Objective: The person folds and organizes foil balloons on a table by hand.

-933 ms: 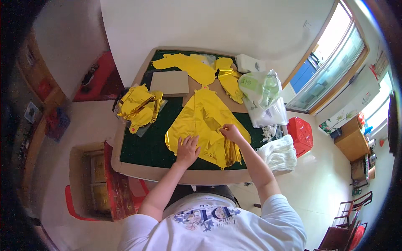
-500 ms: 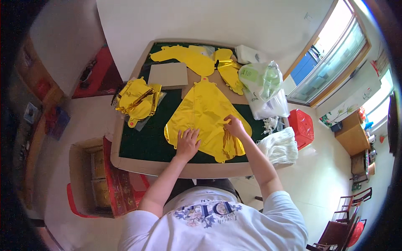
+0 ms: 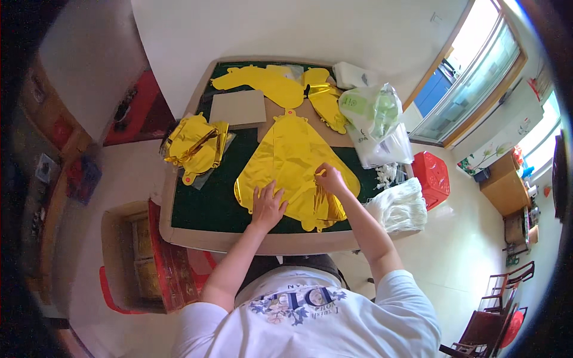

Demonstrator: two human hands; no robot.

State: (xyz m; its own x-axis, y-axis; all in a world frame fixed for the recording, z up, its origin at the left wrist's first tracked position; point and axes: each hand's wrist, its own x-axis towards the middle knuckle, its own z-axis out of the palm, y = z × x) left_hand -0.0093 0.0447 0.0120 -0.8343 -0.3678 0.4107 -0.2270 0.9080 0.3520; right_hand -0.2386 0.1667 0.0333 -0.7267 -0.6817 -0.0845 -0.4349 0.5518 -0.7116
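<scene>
A flat, uninflated gold foil balloon [image 3: 289, 149], roughly triangular with small tabs, lies over the front of the table. Its lower right part is creased and folded. My left hand [image 3: 268, 207] rests on its lower left area with the fingers spread out. On the right, my right hand [image 3: 332, 180] has its fingers pinched together on a fold of the foil. Behind it lie a long curved gold foil piece [image 3: 268, 80] and a narrower shiny one [image 3: 327, 101]. More folded gold foil [image 3: 196, 143] is heaped at the left edge on clear plastic.
A beige board [image 3: 237, 108] lies at the back left of the dark green tabletop [image 3: 203, 209]. Along the right are plastic bags [image 3: 376, 122], small white pieces [image 3: 387, 175] and a white string bundle [image 3: 399, 207]. A red stool [image 3: 431, 181] and an open cardboard box [image 3: 128, 256] flank the table.
My right hand has shifted slightly left with the fold, and the foil's lower right edge has changed shape. My left hand stays in nearly the same place.
</scene>
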